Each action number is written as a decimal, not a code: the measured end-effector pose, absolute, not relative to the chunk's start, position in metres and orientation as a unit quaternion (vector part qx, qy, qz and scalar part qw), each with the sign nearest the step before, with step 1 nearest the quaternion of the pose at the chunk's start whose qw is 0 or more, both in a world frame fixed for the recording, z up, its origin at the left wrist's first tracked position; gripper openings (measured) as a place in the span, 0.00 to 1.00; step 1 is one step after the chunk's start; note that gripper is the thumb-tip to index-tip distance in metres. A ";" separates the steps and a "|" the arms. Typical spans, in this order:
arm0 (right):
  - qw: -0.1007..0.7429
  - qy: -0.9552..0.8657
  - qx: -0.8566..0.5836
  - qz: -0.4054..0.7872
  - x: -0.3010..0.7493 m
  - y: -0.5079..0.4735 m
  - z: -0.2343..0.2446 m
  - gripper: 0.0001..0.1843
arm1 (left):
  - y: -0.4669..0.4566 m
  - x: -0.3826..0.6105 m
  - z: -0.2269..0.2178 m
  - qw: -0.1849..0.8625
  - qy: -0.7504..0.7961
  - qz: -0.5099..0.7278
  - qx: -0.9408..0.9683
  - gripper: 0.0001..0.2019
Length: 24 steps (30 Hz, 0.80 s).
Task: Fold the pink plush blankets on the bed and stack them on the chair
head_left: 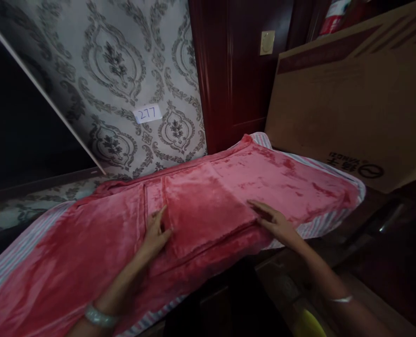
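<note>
A pink fleece blanket (70,276) lies spread over a striped cloth (329,220), with a folded pink fleece layer (204,210) on top of it at the middle. My left hand (155,231) presses against the left edge of that folded layer, its fingers holding nothing. My right hand (274,222) rests flat at the layer's right corner, fingers spread on the fleece. A pale beaded bracelet (100,316) circles my left wrist, and a thin silvery bangle (341,298) circles my right.
Behind the cloth stands a large cardboard panel (334,103), next to a dark red wooden door (236,61). A patterned wallpapered board (123,79) with a "277" paper label (147,113) leans at the back left. A yellow object (308,325) shows at the bottom.
</note>
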State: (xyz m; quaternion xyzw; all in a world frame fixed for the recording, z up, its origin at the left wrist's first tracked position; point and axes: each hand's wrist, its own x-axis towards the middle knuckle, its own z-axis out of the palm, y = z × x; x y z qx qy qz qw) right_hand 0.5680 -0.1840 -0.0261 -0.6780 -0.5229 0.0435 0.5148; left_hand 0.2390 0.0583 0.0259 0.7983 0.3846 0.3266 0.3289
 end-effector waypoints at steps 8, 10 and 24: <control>0.411 -0.592 -0.693 -0.023 0.554 -0.081 0.067 0.32 | 0.093 0.337 0.075 0.084 0.396 0.127 0.906 0.33; 0.306 -0.608 -0.732 -0.024 0.542 -0.037 0.079 0.34 | 0.100 0.364 0.081 0.069 0.416 0.117 0.899 0.33; 0.150 -0.590 -0.789 -0.079 0.548 0.019 -0.004 0.30 | 0.145 0.375 0.033 0.019 0.502 0.034 0.864 0.40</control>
